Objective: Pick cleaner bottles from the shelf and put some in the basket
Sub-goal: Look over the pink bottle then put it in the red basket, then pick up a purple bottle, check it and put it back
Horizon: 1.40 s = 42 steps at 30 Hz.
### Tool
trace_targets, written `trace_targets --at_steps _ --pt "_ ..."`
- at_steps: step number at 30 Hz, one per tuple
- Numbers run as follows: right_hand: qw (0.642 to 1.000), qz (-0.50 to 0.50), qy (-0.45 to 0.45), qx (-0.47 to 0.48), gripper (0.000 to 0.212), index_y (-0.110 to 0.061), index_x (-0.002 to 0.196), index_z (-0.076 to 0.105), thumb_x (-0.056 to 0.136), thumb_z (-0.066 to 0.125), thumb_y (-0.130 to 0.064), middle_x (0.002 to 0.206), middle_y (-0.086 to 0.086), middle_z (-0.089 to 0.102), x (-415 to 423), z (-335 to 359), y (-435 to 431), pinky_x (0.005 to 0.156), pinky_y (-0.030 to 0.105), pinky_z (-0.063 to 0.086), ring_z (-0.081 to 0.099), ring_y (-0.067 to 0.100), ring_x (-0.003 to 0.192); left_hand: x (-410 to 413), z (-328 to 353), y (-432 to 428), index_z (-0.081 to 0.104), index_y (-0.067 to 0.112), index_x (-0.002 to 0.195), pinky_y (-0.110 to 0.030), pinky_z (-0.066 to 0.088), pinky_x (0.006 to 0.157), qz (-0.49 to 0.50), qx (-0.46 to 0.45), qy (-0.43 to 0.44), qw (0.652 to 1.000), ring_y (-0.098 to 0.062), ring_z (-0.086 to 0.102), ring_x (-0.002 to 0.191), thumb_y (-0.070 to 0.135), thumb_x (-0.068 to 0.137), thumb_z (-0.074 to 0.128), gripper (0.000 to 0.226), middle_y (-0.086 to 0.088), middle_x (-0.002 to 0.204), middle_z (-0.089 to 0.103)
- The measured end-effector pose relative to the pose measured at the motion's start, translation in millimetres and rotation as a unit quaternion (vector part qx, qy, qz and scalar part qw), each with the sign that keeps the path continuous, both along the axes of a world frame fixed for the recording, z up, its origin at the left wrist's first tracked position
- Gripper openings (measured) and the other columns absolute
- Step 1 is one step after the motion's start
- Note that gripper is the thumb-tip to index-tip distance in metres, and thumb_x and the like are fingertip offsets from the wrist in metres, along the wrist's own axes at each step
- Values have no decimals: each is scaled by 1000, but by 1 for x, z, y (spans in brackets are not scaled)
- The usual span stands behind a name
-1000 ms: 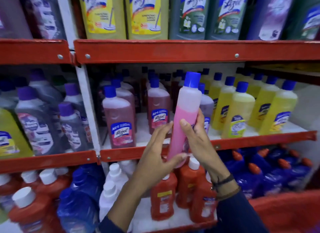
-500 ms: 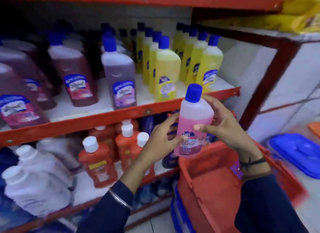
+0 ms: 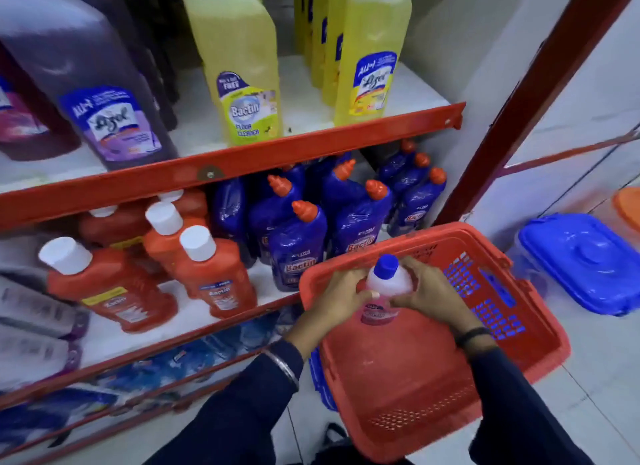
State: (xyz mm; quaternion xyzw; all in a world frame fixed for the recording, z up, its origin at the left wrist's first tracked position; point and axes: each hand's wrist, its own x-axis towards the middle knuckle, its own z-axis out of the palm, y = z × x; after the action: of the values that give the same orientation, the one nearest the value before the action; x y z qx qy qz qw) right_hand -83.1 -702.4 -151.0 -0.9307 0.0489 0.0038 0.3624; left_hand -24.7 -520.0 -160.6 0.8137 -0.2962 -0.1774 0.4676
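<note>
hands (image 3: 388, 296) gripping pink bottle (image 3: 382, 296), over basket (image 3: 519, 340)

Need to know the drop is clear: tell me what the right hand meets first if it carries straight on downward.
The right hand, gripping the pink bottle together with the left hand, points down into the red basket. Nothing else shows inside, so it would likely meet the basket's bare floor first, though depth is hard to judge.

Counted items on the shelving and floor

Two hands, left (image 3: 341, 300) and right (image 3: 431, 296), are seen on one pink bottle (image 3: 382, 291) over one red basket (image 3: 540, 322). At least four orange bottles (image 3: 214, 274) are counted on the lower shelf (image 3: 145, 329)'s front edge, about eight blue ones (image 3: 298, 253) toward its right end, and one blue lid (image 3: 585, 260) on the floor.
</note>
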Motion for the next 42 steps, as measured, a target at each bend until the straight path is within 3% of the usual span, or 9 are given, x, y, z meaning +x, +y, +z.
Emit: trace_targets --at_steps 5,9,15,21,26,31,35,39,42 --pt "998 -13 62 -12 58 -15 108 58 55 81 -11 103 8 70 11 -58 -16 79 44 51 65 28 94 15 -35 -35 67 -3 100 -42 48 84 5 117 43 992 -30 64 95 3 77 66 23 -23 103 70" --pt "995 -16 96 -4 55 -12 108 58 58 79 -9 105 11 68 21 -91 -23 80 43 50 63 29 94 25 -61 -44 68 -3 97 -39 47 78 7 164 68 984 -33 65 92 7 77 68 22 -25 100 70" --pt "990 -35 129 32 51 -6 106 56 59 77 0 93 6 63 28 -119 -25 65 23 35 64 30 88 29 -85 -54 66 -1 97 -37 44 77 23 209 83 974 -35 63 95 10 80 64 20 -24 103 69" --pt "986 -28 162 -3 55 -9 113 49 64 76 -9 112 15 62 35 -115 -21 78 41 47 59 32 101 33 -86 -52 63 6 107 -37 47 85 5 212 113 971 -33 62 99 14 78 68 31 -19 109 68" --pt "984 -32 173 -8 56 -3 117 51 66 74 -4 117 20 58 33 -105 -15 85 41 47 57 35 107 28 -68 -43 59 7 114 -43 47 93 -43 229 114 966 -32 59 105 21 78 70 40 -16 116 64" --pt "993 -69 96 12 53 -1 118 56 72 79 -13 120 18 62 27 -50 -4 90 32 44 60 30 107 11 -14 -5 51 9 127 -37 41 102 -26 156 -1 987 -28 52 119 20 86 62 44 -14 132 56" --pt "983 -83 -36 157 34 -8 109 61 78 75 -11 101 8 71 21 23 32 79 19 52 66 5 83 -13 49 60 57 11 123 -29 39 103 60 -3 -136 989 -19 55 118 24 88 57 38 -8 127 61" --pt "956 -8 -130 261 25 -20 104 61 83 69 -9 102 0 70 21 88 91 75 17 51 66 2 84 -17 99 131 60 4 117 -27 41 102 146 -70 -279 946 -16 56 116 11 87 56 31 -8 125 61" --pt "943 73 -159 282 26 -21 104 62 82 70 -9 102 0 71 28 122 143 77 17 52 67 6 90 -9 122 181 62 2 114 -29 38 105 247 -69 -391 884 -18 54 118 11 89 52 28 -10 125 60"
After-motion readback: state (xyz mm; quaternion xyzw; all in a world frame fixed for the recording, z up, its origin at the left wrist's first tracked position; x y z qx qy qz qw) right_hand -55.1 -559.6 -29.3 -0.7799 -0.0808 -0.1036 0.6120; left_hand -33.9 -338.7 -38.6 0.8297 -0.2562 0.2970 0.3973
